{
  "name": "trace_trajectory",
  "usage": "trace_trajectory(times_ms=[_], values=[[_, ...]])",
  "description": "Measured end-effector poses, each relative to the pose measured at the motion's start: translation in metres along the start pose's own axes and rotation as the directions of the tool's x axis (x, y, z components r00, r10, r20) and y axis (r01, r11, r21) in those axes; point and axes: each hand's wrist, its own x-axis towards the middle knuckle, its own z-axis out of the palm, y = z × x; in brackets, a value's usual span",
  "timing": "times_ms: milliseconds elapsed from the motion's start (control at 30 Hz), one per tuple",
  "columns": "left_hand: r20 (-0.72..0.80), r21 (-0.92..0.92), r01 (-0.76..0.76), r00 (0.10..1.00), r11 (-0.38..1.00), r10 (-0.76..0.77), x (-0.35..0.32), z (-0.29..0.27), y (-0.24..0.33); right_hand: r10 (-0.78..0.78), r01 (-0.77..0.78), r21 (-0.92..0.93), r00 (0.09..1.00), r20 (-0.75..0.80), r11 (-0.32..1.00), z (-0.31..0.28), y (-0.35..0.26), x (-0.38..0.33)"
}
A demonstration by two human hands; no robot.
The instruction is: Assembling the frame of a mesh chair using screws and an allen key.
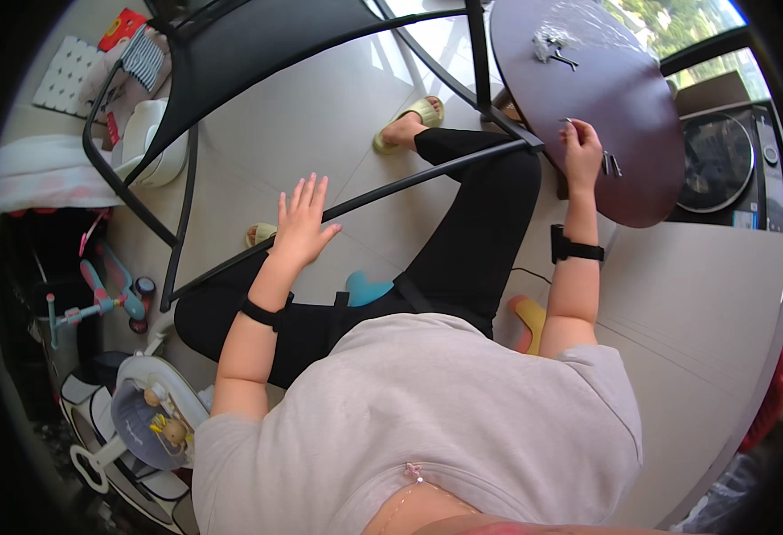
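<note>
I see my right hand (581, 147) in the upper right of the frame, resting on the edge of a round dark brown tabletop (623, 169), fingers drawn together and pinching a small thin metal piece (568, 121) at its tip; it is too small to tell just what it is. Just right of that hand lies a little metal fitting (611, 164), and more loose hardware (553, 46) sits near the top of the tabletop. My left hand (302, 223) is at centre left, fingers spread and holding nothing, palm against a black metal frame bar (427, 176) that runs across my legs. I judge the small piece light, stiff and slick, easy to drop, so a fingertip pinch near its middle suits it. The frame looks rigid and heavier; the bar itself is the place to grip.
</note>
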Motion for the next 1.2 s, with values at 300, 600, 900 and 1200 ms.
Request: trace_trajectory(times_ms=[300, 600, 900, 1200], values=[[0.168, -0.164, 0.245, 0.962, 0.956, -0.217, -0.02, 0.031, -0.055, -0.152, 0.139, -0.694, 0.987, 0.042, 0.706, -0.04, 0.12, 0.035], [0.133, -0.192, 0.233, 0.969, 0.953, -0.21, -0.028, 0.025, -0.056, -0.456, 0.452, -0.207, 0.889, 0.028, 0.868, 0.03, -0.064, -0.058], [-0.034, -0.233, 0.179, 0.981, 0.956, -0.192, -0.022, 0.005, -0.061, -0.58, 0.851, 0.165, 0.185, 0.794, 0.498, 0.22, -0.176, -0.197], [-0.724, -0.37, 0.261, 0.52, 0.891, -0.453, -0.12, -0.045, -0.174, -0.308, 0.812, 0.134, 0.058, 0.95, 0.567, 0.26, -0.182, -0.202]])
